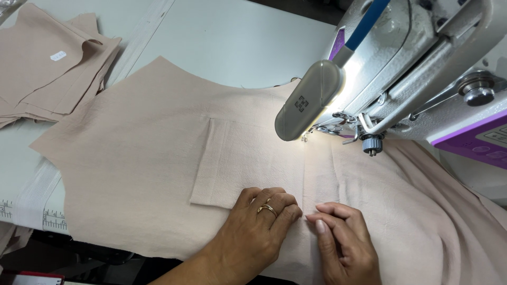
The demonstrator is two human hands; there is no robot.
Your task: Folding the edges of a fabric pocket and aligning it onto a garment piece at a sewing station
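Beige fabric panel (158,158) lay spread flat over the pale bench (237,37), its angled upper edge running toward the sewing machine (422,58) at the right and its near edge hanging over the bench front. A patch pocket (237,163) of the same cloth sat on the panel, its left and lower edges lying free. The left hand (259,221), wearing a gold ring (268,209), rested with fingers curled down on the pocket's lower right corner, pressing the cloth rather than gripping it. The right hand (338,237) lay just beside it, fingertips drawn together and pinching a small fold of the panel; the two hands nearly touched. Ahead of them a clear strip of lit cloth ran up to the presser foot (330,129), beneath the machine's grey lamp (309,100). To the right the fabric bunched in loose folds under the machine arm. At far left a stack of cut pieces (47,63) sat well apart from the panel, with bare bench between, and a printed ruler strip (53,219) marked the bench's near left edge.
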